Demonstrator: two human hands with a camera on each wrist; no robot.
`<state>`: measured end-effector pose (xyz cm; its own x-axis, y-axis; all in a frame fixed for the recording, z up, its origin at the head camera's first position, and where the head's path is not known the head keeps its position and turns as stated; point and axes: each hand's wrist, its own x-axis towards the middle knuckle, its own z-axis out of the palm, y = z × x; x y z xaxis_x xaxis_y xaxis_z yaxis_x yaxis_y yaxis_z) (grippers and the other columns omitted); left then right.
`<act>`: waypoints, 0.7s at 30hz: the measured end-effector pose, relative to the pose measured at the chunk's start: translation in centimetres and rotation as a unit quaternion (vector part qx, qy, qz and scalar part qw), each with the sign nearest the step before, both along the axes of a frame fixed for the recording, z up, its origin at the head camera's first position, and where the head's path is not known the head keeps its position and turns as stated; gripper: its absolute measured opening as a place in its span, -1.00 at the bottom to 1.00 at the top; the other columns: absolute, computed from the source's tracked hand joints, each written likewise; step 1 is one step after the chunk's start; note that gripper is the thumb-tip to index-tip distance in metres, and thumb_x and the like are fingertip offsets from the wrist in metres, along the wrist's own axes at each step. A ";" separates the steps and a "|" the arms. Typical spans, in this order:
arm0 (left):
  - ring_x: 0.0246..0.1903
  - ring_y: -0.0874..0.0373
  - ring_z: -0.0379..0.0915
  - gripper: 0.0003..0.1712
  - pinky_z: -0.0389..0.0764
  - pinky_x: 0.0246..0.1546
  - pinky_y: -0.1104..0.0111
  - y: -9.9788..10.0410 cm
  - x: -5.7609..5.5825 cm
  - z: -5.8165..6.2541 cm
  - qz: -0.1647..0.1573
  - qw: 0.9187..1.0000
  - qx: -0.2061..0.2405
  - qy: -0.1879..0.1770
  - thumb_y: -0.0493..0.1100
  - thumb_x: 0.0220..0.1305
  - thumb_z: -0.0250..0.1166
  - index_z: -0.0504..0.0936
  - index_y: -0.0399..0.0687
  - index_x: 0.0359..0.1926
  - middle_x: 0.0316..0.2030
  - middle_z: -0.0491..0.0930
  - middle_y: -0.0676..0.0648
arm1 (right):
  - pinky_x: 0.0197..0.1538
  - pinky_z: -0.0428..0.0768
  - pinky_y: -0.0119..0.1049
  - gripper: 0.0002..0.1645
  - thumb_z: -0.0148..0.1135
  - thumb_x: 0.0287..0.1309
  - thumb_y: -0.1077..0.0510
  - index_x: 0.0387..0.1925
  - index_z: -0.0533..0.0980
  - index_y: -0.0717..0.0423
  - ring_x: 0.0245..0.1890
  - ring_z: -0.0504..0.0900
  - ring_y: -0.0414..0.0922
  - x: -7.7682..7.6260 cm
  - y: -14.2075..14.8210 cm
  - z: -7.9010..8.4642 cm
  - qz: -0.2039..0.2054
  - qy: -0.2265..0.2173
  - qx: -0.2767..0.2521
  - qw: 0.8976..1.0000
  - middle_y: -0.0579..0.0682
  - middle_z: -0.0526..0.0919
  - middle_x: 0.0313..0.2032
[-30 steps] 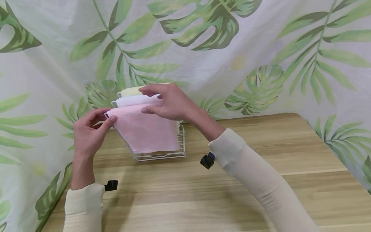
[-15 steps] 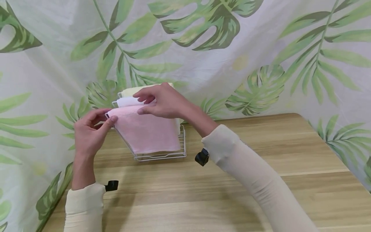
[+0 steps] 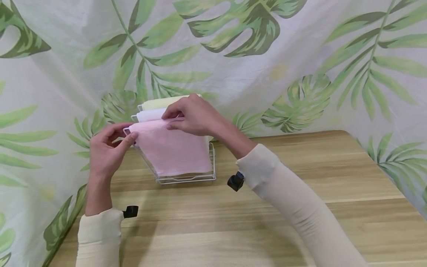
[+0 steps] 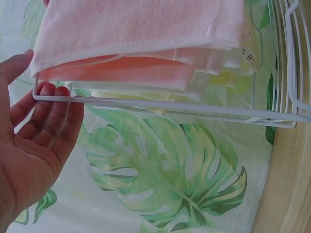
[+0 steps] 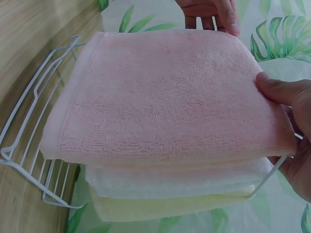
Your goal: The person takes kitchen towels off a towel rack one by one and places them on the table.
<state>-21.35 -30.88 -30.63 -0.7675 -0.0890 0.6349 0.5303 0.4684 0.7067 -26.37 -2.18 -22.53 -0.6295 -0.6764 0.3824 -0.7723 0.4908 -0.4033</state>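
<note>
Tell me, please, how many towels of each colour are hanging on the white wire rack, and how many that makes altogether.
Pink towel: 1
White towel: 1
Pale yellow towel: 1
Total: 3

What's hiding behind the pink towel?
Behind the pink towel hang a white towel and, farther back, a pale yellow towel on the white wire rack. Most of their fronts are covered and can't be seen.
</note>
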 end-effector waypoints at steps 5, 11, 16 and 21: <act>-0.31 0.34 0.61 -0.67 0.68 -0.35 0.68 0.0 -0.1 0.0 -0.015 1.000 0.009 0.007 -0.41 0.30 0.48 0.74 -0.39 0.08 -0.28 0.67 0.16 | 0.13 0.66 -0.44 -0.74 0.44 0.41 -0.05 0.05 0.79 -0.16 -0.01 0.77 -0.33 0.4 0.5 0.2 -0.016 0.010 0.017 1.000 -0.24 0.85 -0.04; -0.34 0.31 0.66 -0.70 0.72 -0.31 0.65 0.0 -0.2 -0.1 -0.035 0.999 0.036 0.004 -0.42 0.32 0.46 0.74 -0.41 0.06 -0.26 0.72 0.11 | 0.19 0.66 -0.42 -0.71 0.41 0.44 -0.06 0.11 0.77 -0.17 0.06 0.76 -0.31 0.6 0.4 0.5 -0.026 0.003 0.043 0.999 -0.25 0.84 0.02; -0.37 0.26 0.66 -0.74 0.74 -0.32 0.62 -0.1 -0.1 -0.1 -0.026 0.999 0.047 -0.004 -0.39 0.36 0.44 0.75 -0.41 0.03 -0.28 0.73 0.10 | 0.23 0.65 -0.37 -0.68 0.39 0.46 -0.08 0.16 0.75 -0.18 0.12 0.75 -0.29 0.7 0.1 0.7 -0.032 0.011 0.069 0.997 -0.25 0.82 0.08; -0.42 0.21 0.67 -0.78 0.73 -0.37 0.59 -0.1 -0.2 0.0 -0.036 0.994 0.097 -0.015 -0.39 0.33 0.47 0.76 -0.40 -0.03 -0.33 0.75 0.05 | 0.22 0.67 -0.34 -0.67 0.39 0.45 -0.09 0.15 0.75 -0.19 0.12 0.75 -0.29 0.7 0.0 0.8 -0.036 0.017 0.077 0.996 -0.25 0.82 0.07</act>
<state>-21.55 -31.00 -30.61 -0.7948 -0.1522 0.5875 0.5344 0.2830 0.7964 -25.66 -2.17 -21.74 -0.6670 -0.6818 0.3004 -0.7448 0.5997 -0.2926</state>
